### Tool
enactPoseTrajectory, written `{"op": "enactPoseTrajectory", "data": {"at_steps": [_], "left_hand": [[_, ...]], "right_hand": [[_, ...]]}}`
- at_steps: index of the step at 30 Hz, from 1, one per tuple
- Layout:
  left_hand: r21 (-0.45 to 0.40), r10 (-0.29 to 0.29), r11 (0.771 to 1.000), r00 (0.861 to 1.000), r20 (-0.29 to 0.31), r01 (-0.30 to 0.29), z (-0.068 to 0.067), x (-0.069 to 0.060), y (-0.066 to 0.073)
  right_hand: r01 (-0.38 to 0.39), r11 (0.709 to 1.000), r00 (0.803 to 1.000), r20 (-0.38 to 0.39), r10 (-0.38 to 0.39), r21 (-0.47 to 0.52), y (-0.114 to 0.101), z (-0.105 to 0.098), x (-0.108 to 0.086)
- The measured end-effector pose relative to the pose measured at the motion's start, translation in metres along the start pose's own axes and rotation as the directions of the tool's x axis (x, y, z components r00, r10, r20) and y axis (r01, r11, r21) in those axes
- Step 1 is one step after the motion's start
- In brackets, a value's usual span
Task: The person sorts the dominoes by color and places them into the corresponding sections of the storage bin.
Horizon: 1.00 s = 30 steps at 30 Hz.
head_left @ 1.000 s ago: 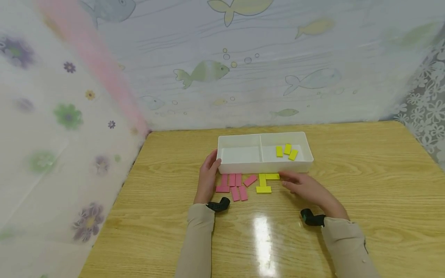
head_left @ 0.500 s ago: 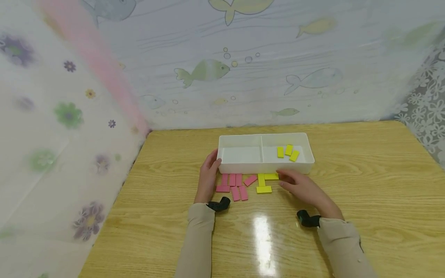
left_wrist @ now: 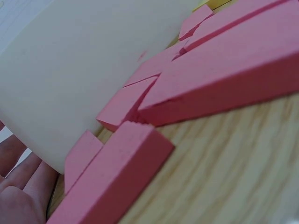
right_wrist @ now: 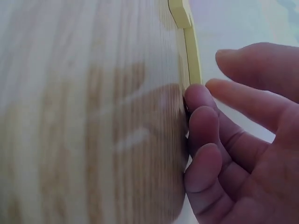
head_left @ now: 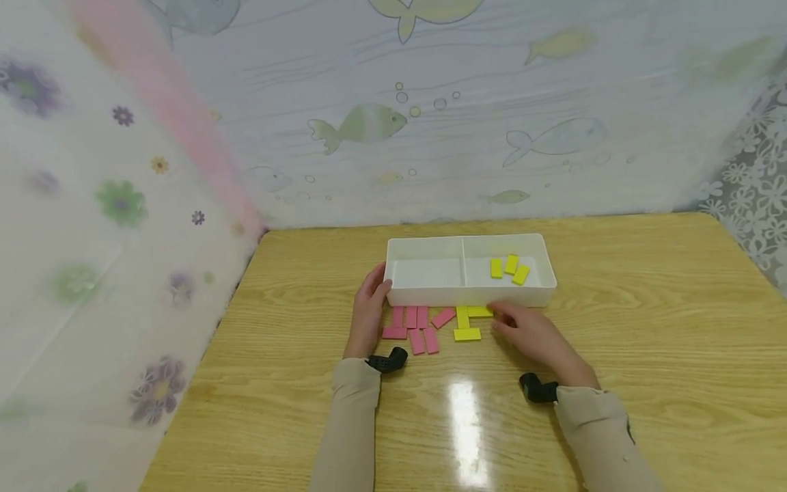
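Note:
A white two-compartment box (head_left: 424,297) has its left end held by my left hand (head_left: 367,311), thumb at the front corner and fingers along the side; the left wrist view shows fingers (left_wrist: 32,186) by the box wall (left_wrist: 88,60). Along the box's front lie several pink blocks (head_left: 422,317) and three yellow ones, one (head_left: 462,318) upright in view between two crosswise ones (head_left: 467,334). My right hand (head_left: 537,338) has relaxed fingers, and its fingertips touch the right end of the upper crosswise yellow block (head_left: 479,311). In the right wrist view, this hand (right_wrist: 247,140) meets a yellow strip (right_wrist: 193,56).
Inside the box's right compartment lie three loose yellow blocks (head_left: 496,268). The wooden table (head_left: 295,287) reaches back to a wall covering (head_left: 455,164) printed with fish. A flowered covering (head_left: 80,239) stands along the left edge.
My right hand has moved slightly left. The upright yellow block and the upper crosswise one have shifted a little left with it. My left hand keeps its place at the box.

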<state>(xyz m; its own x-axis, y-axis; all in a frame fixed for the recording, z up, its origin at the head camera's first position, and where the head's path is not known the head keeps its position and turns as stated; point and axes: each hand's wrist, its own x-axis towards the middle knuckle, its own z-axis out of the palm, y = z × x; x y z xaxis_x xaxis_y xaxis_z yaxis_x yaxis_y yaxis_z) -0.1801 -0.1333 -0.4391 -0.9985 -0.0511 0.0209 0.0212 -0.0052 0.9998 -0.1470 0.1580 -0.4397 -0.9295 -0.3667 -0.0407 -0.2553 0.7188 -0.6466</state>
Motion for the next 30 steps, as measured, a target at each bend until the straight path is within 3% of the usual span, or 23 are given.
{"op": "enactPoseTrajectory", "data": {"at_steps": [9,23,30], "left_hand": [[0.019,0.039,0.999,0.999,-0.025,-0.039,-0.004,0.007,-0.019],[0.021,0.048,0.999,0.998,-0.034,-0.047,-0.005,0.006,-0.019],[-0.011,0.054,0.998,0.998,-0.031,-0.054,-0.002,0.008,-0.02]], "right_hand": [[0.045,0.997,0.999,0.024,-0.043,-0.065,-0.009,-0.003,-0.001],[-0.064,0.993,0.998,0.007,0.065,-0.098,-0.009,-0.013,-0.005],[-0.048,0.994,0.999,0.018,0.051,-0.101,-0.005,-0.016,-0.007]]}}
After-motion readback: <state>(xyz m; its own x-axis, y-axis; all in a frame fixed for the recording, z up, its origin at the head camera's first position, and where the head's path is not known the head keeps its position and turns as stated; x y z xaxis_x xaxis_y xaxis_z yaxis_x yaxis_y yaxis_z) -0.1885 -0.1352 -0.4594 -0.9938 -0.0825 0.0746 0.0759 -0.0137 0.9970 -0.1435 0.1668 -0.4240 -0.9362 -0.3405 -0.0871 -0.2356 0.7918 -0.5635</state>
